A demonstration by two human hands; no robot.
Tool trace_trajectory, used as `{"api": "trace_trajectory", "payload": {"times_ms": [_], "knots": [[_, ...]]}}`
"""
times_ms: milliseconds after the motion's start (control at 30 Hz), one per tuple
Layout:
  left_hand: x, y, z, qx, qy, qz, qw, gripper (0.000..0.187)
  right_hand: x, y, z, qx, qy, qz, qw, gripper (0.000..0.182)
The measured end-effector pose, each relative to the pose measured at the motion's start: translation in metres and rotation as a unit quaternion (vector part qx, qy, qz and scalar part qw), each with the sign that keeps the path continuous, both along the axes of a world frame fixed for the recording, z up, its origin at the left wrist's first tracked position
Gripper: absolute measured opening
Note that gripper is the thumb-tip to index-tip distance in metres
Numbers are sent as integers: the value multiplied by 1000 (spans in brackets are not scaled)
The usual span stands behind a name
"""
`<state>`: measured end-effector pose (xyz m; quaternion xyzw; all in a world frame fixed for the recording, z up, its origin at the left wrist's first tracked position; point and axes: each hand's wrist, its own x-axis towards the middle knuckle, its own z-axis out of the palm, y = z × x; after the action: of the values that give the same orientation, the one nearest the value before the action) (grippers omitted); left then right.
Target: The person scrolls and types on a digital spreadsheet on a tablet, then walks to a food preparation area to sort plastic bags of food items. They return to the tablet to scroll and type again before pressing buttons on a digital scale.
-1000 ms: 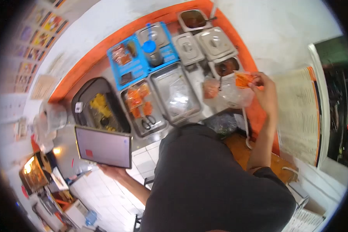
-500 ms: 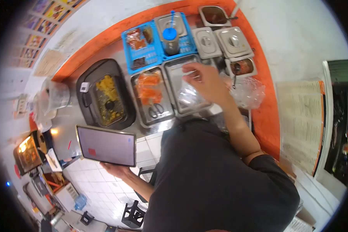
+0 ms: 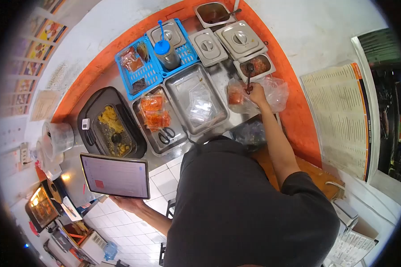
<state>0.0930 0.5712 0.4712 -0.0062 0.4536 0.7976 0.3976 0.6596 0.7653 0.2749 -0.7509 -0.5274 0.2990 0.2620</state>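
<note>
Head view gives me the right hand (image 3: 256, 94) with its fingertips (image 3: 250, 90) at the lower end of a dark spoon (image 3: 250, 73); from out here I cannot tell whether they close on it. Off that hand, a pan of red food (image 3: 263, 76) sits at 12 o'clock, clear bags (image 3: 276, 94) at 3, a bag of orange food (image 3: 234, 97) at 9. Further toward 9 I see a steel tray (image 3: 178, 86) with clear packets (image 3: 201, 107), then a second tray (image 3: 151, 140) with orange packets (image 3: 153, 111) and scissors (image 3: 167, 135). The left hand (image 3: 127, 204) is clamped on the tablet (image 3: 116, 175) at its 11 o'clock, fingers mostly hidden behind; beyond, at 12, lies a black pan of yellow food (image 3: 138, 133)
</note>
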Motion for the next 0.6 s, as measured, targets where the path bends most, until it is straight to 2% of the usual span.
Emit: {"api": "trace_trajectory", "payload": {"times_ms": [200,267,333,400,500,600], "knots": [[6,2,-9,16,-4,-28,999,51,-4,-16,11,20,83,-63,994,15],[11,2,-9,22,0,-37,999,51,5,-24,23,31,54,-68,996,16],[17,2,-5,12,7,-44,999,53,14,-34,50,43,23,-72,996,16],[13,0,-9,10,8,-34,999,53,19,-47,82,77,-68,-91,991,15],[10,0,-7,1,1,-20,1000,54,31,-58,132,136,-61,-125,981,12],[15,8,4,-11,2,-11,1000,56,21,-58,207,150,-6,-72,986,9]]}}
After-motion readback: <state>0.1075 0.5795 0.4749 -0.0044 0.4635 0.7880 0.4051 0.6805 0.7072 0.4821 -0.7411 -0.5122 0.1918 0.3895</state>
